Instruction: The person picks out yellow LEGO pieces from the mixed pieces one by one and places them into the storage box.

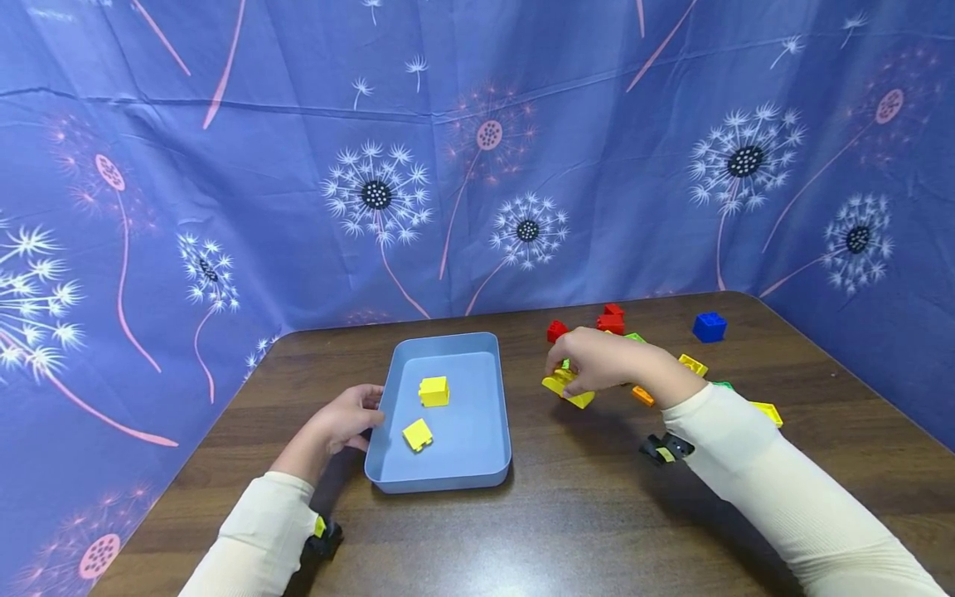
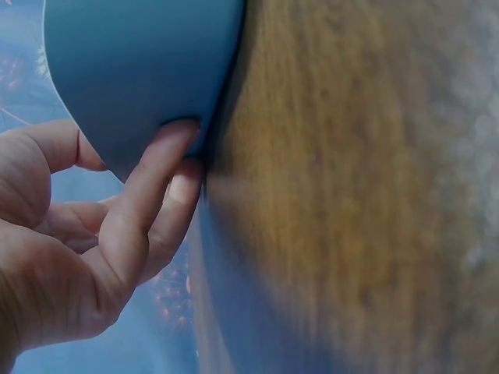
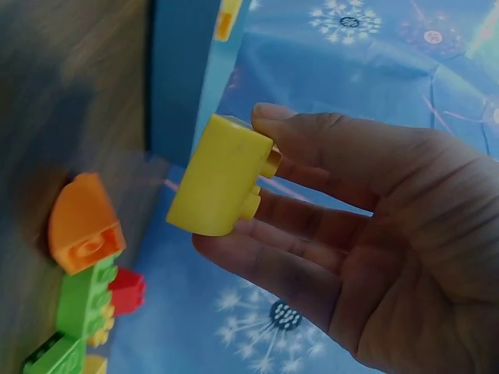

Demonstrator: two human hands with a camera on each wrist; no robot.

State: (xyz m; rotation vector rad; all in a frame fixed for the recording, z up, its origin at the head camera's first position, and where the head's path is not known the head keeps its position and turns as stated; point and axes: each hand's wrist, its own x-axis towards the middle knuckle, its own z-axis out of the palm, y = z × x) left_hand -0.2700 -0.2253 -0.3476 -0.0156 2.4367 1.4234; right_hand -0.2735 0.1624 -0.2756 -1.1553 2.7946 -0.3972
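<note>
A blue tray (image 1: pixel 470 431) holds two yellow bricks, one (image 1: pixel 434 391) near its middle and another (image 1: pixel 418 434) lower left. My left hand (image 1: pixel 346 421) grips the tray's left wall; in the left wrist view the thumb of this hand (image 2: pixel 86 226) is at the rim and fingertips press the outer side (image 2: pixel 148 62). My right hand (image 1: pixel 600 361) is raised right of the tray, pinching a yellow brick (image 1: pixel 570 388). The right wrist view shows this yellow brick (image 3: pixel 222 175) between thumb and fingers of the right hand (image 3: pixel 390 226), its studs facing the palm.
Loose bricks lie on the wooden table (image 1: pixel 582 514) at the right: red ones (image 1: pixel 610 322), a blue one (image 1: pixel 709 327), yellow ones (image 1: pixel 692 365), an orange one (image 1: pixel 643 395) and green ones. A patterned blue cloth (image 1: pixel 448 166) hangs behind the table.
</note>
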